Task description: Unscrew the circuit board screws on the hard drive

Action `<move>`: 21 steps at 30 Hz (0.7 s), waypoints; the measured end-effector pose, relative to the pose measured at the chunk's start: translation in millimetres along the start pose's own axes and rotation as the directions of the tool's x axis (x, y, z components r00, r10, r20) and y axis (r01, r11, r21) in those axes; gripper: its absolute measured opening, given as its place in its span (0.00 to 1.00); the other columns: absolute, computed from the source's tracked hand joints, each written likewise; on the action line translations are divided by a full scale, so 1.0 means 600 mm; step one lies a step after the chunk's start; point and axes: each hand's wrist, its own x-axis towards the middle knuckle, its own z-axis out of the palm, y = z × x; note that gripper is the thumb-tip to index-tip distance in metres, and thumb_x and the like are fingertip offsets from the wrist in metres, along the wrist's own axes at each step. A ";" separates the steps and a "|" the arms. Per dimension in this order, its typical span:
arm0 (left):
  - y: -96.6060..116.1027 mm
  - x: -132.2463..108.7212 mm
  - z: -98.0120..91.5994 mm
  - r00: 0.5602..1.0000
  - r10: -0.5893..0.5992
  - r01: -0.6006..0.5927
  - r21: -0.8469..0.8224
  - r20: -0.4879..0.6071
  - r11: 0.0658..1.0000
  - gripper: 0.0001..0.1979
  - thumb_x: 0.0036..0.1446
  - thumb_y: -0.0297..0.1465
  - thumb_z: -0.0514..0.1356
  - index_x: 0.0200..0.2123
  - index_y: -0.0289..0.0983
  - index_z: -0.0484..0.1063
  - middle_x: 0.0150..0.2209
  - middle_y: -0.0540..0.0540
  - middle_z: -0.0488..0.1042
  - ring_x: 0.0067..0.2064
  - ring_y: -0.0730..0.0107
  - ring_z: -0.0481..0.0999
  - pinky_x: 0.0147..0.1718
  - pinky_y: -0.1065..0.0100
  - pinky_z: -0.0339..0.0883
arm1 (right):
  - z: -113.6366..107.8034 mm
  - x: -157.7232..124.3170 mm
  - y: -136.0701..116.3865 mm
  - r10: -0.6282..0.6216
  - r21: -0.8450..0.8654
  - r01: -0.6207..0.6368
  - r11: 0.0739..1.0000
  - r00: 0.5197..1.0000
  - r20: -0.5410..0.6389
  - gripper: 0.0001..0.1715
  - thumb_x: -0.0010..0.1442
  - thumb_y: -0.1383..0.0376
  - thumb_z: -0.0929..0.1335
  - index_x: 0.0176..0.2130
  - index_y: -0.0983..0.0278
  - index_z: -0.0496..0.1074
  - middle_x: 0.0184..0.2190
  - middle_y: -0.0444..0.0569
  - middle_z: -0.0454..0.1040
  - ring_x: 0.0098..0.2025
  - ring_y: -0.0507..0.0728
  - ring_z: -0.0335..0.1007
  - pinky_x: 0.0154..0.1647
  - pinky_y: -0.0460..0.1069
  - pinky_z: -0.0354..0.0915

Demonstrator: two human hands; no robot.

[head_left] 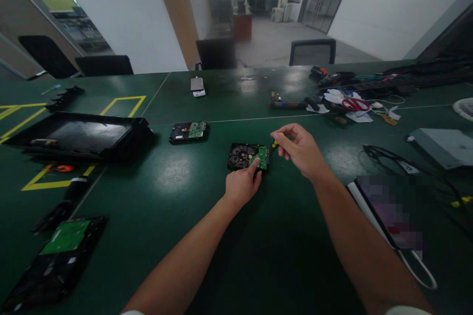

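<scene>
Hard drive [247,156] lies flat on the green table [177,177], circuit side up, mid-view, just ahead of both hands. I read my left hand [242,186] as loosely curled, with one fingertip pressed on the green circuit board [261,156] at its near edge. Whether it pinches that edge or only bears down, I cannot tell at this resolution. Right hand [301,150] is closed in a fingertip pinch on a small yellow-handled screwdriver [276,141], held just beside the drive's right end; its tip is too small to make out. Judgement on technique: bear down with the left so the case cannot skate, stand the driver square to the screw head, turn from the fingertips under light load, and avoid scraping the board. Orientation: long axis runs left to right across my view, roughly parallel to the white line on the table. The board end points right, toward the screwdriver, and the dark end points left. A second drive [188,131] sits well apart, farther back on the left.
</scene>
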 end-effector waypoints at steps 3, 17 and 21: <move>0.001 0.000 -0.002 1.000 -0.005 0.005 0.003 0.015 1.000 0.28 0.69 0.44 0.49 0.70 0.50 0.58 0.43 0.43 0.82 0.42 0.57 0.82 0.41 0.60 0.73 | 0.001 0.001 0.000 -0.010 0.023 0.010 1.000 1.000 0.018 0.19 0.61 0.50 0.72 0.43 0.59 0.71 0.42 0.48 0.78 0.23 0.48 0.67 0.18 0.45 0.59; 0.001 0.001 0.000 1.000 -0.004 0.004 0.010 0.009 1.000 0.27 0.69 0.44 0.49 0.70 0.50 0.58 0.42 0.44 0.82 0.40 0.57 0.83 0.40 0.60 0.73 | -0.001 0.000 -0.005 -0.048 -0.077 0.049 0.996 0.999 0.014 0.14 0.64 0.54 0.70 0.43 0.60 0.78 0.28 0.43 0.71 0.26 0.50 0.65 0.23 0.45 0.60; 0.001 0.002 -0.001 1.000 -0.007 0.007 0.011 0.012 1.000 0.27 0.69 0.44 0.49 0.70 0.50 0.59 0.41 0.44 0.82 0.40 0.57 0.83 0.40 0.61 0.73 | 0.001 -0.003 -0.003 0.020 -0.044 -0.021 0.999 1.000 -0.012 0.15 0.61 0.53 0.73 0.39 0.62 0.74 0.28 0.44 0.74 0.24 0.50 0.66 0.21 0.45 0.60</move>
